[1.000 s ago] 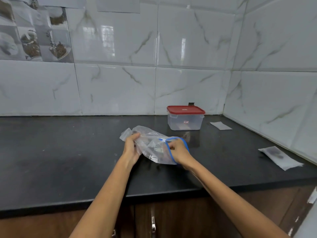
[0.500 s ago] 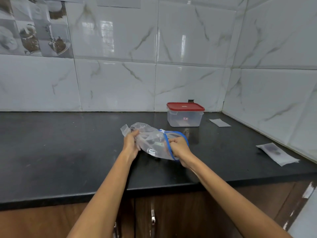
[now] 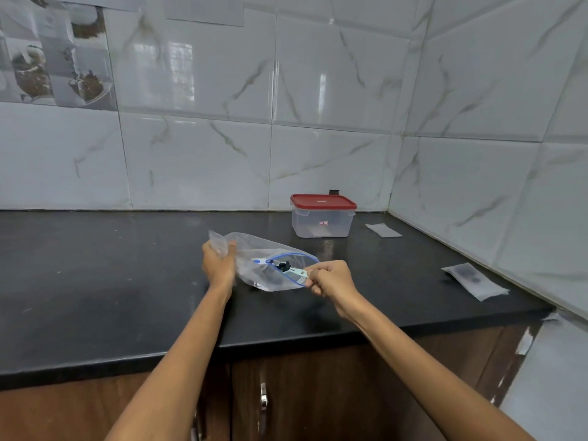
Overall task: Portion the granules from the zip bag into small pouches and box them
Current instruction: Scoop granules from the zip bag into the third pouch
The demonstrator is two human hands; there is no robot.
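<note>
1. Nearest the viewer, the right hand [image 3: 331, 280] is curled tight on a small scoop [image 3: 291, 269] by its pale handle, just at the blue-edged mouth of the zip bag [image 3: 267, 265]. A dark heap sits in the scoop's bowl, judged to be granules; the bowl lies inside the mouth.

2. The zip bag is held low over the dark bench [image 3: 95, 281]; whether its belly touches cannot be told. Its long axis runs from the mouth, beside the right hand, up and away to the left, where the closed end is bunched.

3. The left hand [image 3: 219, 264] is clenched on that bunched end, on the far-left side of the zip bag, so the bag is stretched between both hands.

4. A filled small pouch [image 3: 474, 280] lies flat on the bench well to the right of the zip bag, near the side wall. The right hand is the nearer one to it.

5. Beyond the zip bag, toward the back wall, a clear box [image 3: 323, 222] stands with its red lid [image 3: 323, 201] on. An apparently empty flat pouch [image 3: 383, 230] lies just right of the box; it is judged the likely target for the scoop, reached by moving away and rightward from the bag mouth.
</note>
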